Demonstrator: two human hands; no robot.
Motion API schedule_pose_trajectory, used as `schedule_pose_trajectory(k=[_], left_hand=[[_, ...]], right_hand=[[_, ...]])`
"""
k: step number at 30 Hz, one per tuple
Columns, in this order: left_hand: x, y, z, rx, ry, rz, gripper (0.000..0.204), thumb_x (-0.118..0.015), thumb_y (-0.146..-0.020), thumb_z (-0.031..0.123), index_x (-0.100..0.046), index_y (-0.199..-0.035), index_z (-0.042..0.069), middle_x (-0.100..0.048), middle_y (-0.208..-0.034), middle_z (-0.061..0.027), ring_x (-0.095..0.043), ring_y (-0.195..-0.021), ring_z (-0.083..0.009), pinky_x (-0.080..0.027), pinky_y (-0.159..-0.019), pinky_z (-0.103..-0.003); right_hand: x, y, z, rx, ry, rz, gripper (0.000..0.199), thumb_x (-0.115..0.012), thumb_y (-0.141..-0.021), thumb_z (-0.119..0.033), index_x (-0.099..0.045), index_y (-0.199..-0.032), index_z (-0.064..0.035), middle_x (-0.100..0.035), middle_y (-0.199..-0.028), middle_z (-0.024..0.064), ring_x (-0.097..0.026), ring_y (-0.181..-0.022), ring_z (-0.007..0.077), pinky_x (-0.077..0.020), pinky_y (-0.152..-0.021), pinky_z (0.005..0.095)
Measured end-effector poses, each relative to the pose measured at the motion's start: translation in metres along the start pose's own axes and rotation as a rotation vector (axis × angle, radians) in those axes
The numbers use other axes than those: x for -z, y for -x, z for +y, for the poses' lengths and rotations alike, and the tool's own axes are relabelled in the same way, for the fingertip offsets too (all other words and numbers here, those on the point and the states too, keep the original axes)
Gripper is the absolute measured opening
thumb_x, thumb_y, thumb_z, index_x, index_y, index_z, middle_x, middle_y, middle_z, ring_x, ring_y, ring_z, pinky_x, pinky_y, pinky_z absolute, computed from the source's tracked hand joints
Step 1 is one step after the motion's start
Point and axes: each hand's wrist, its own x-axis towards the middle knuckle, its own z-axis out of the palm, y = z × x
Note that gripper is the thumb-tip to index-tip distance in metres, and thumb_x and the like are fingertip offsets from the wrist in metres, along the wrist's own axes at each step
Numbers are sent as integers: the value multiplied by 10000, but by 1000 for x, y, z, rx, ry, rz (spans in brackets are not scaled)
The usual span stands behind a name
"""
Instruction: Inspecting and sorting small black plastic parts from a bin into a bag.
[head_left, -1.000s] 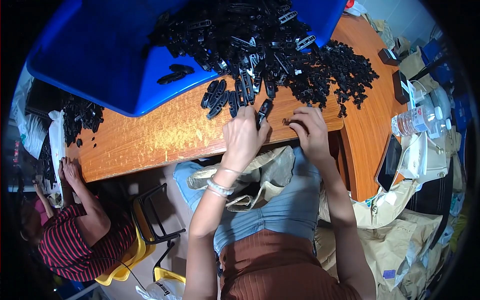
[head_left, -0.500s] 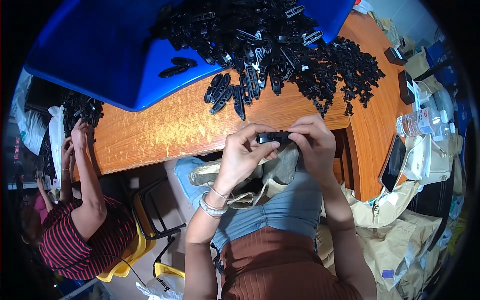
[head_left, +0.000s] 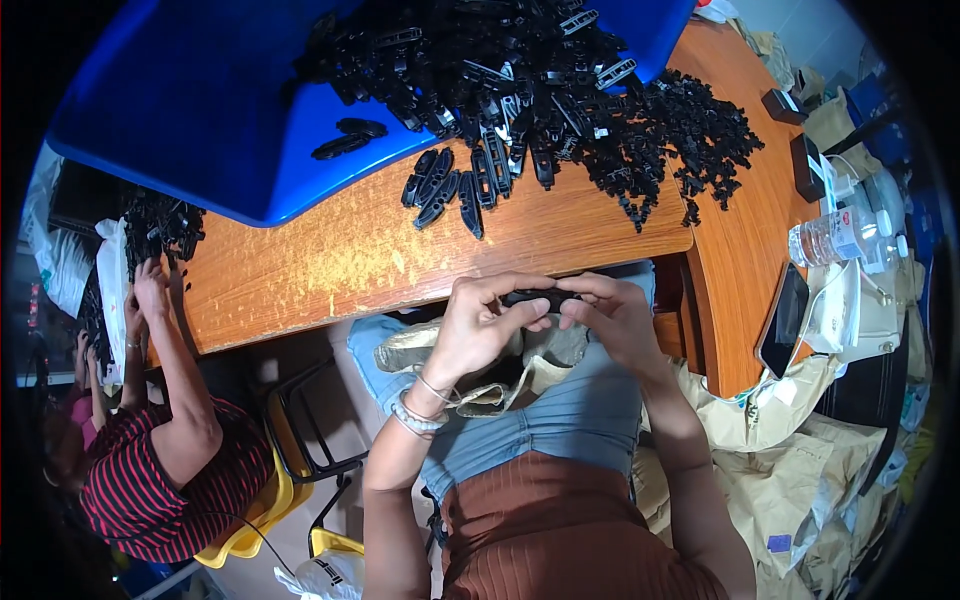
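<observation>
Between my two hands, just off the table's near edge and above my lap, is a long black plastic part (head_left: 530,297). My left hand (head_left: 488,318) pinches its left end between thumb and fingers. At its right end, the fingers and thumb of my right hand (head_left: 612,318) are closed on it. The fingers cover much of the part, so its details are hidden. Several similar oval black plastic parts (head_left: 437,190) lie on the table beyond my hands. To their right spreads a heap of small black pieces (head_left: 690,135).
A blue bin (head_left: 180,150) tips a pile of black parts (head_left: 470,70) onto the wooden table (head_left: 330,265). At the right are a water bottle (head_left: 830,240) and a phone (head_left: 783,322). An open bag (head_left: 545,365) rests on my lap. A person in a striped shirt (head_left: 180,480) works at the left.
Both hands have moved slightly down toward my lap with the black plastic part. My right fingers now wrap further over it, hiding more of it.
</observation>
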Motion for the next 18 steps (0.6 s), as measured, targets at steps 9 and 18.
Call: schedule_pose_trajectory(k=[9, 18], left_hand=[[41, -56, -14, -180, -960, 657, 350, -657, -804, 306, -608, -679, -17, -604, -648, -201, -593, -593, -355, -450, -542, -392], [44, -54, -18, -113, -862, 688, 289, -679, -754, 239, -589, -694, -28, -582, -569, -168, -596, -551, -312, -447, -544, -376]], right_hand=[[31, -10, 14, 379, 563, 339, 77, -550, -822, 19, -617, -852, 43, -618, -804, 98, -568, -599, 118, -458, -592, 229], [51, -55, -6, 360, 1232, 514, 188, -571, -803, -15, -626, -981, 14, -539, -843, 147, -550, -809, 318, -438, -730, 380]])
